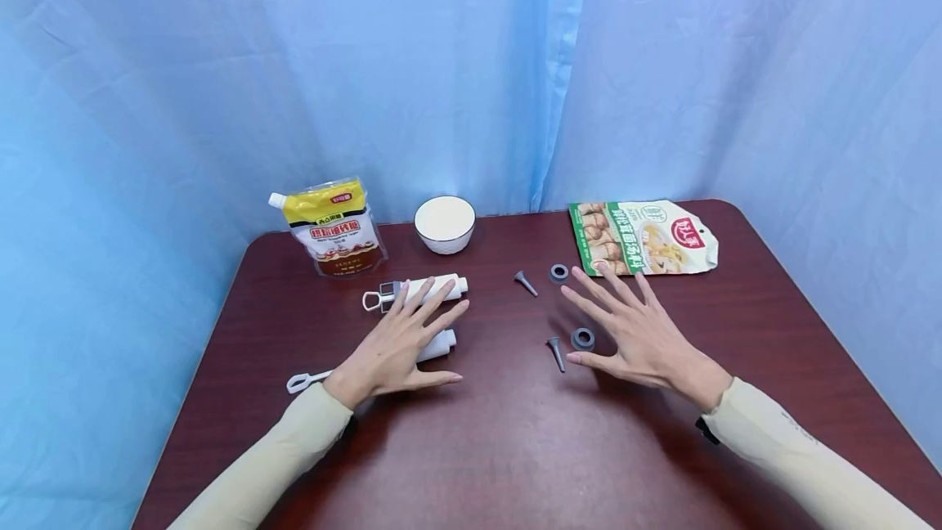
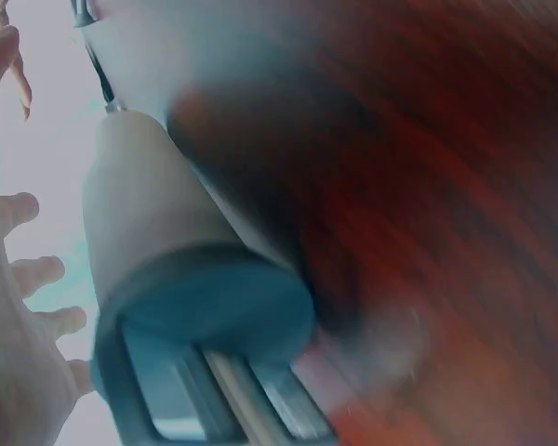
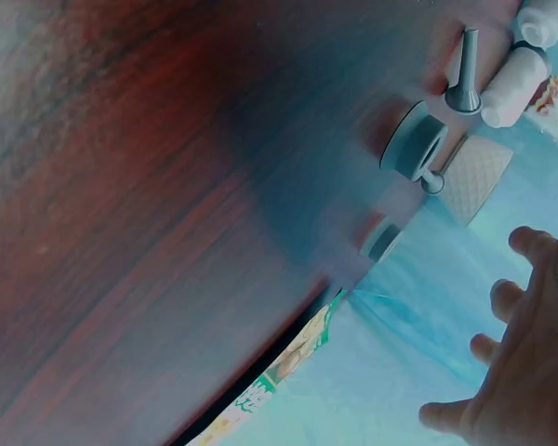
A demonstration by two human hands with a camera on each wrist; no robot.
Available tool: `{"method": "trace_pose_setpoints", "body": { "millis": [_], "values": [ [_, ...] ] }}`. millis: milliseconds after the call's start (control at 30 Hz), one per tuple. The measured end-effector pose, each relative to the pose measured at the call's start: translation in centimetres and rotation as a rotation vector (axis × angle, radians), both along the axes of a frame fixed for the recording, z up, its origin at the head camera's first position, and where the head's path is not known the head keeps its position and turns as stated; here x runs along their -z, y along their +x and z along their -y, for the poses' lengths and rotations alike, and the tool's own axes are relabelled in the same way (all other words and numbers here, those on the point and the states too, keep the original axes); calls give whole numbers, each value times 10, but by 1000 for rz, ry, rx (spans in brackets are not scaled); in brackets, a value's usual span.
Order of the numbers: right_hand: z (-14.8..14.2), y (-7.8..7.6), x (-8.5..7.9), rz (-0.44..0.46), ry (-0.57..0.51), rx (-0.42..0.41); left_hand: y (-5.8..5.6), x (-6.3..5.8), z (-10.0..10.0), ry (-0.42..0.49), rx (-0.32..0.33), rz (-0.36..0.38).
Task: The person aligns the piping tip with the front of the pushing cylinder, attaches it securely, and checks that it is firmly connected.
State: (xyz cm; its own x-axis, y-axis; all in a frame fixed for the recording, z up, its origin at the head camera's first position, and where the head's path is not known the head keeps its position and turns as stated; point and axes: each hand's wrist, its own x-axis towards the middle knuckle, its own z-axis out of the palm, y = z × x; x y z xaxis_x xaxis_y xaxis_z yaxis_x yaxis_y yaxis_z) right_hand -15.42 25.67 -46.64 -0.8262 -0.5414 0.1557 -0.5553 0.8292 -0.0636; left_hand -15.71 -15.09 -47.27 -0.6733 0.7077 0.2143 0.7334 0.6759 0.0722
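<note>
Two white plunger tubes with looped pull handles lie on the left, looking like food syringes. Spread over them in the head view is my left hand (image 1: 393, 354), fingers straight and holding nothing. It partly hides the far tube (image 1: 455, 288) and most of the near tube (image 1: 439, 347). The left wrist view shows one tube (image 2: 149, 200) close up, with a grey end. My right hand (image 1: 648, 340) spreads its fingers beside a near grey ring (image 1: 584, 347) and a near grey tapered nozzle (image 1: 558, 357), gripping nothing. Farther back lie another nozzle (image 1: 526, 285) and ring (image 1: 552, 275).
A yellow-and-brown spouted pouch (image 1: 342, 231) stands at the back left, and a white bowl (image 1: 445, 246) sits to its right. At the back right lies a green-and-white food packet (image 1: 640, 240), just beyond my right fingertips. Blue curtains (image 1: 412, 88) surround the dark wooden table (image 1: 500, 448).
</note>
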Motion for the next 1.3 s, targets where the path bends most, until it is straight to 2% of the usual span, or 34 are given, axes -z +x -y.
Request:
{"method": "trace_pose_setpoints", "body": {
  "millis": [100, 200, 300, 400, 533, 700, 867, 967, 1133, 1300],
  "values": [
    [0, 0, 0, -1, -26, -27, 0, 0, -7, 57, 24, 31],
    [0, 0, 1, 26, -80, -70, 0, 0, -14, 121, 38, 26],
    [-1, -2, 1, 59, -151, -111, 1, -1, -24, 187, 27, 12],
    [-4, -2, 1, 73, -200, -109, 2, -1, -38, 265, 12, 36],
    [-8, -1, 2, 131, -238, -55, 6, -2, -63, 342, 21, 133],
    [-8, 2, 5, 206, -249, -36, 15, -3, -87, 392, 5, 314],
    [-6, 4, 10, 188, -257, -57, 17, -3, -108, 426, -28, 482],
    [-5, 5, 13, 187, -251, -61, 16, 0, -120, 457, -44, 551],
    [-3, 5, 15, 202, -230, -71, 13, 5, -137, 495, -85, 586],
    [-2, 5, 16, 193, -205, -76, 6, 8, -152, 472, -108, 595]
  ]
}}
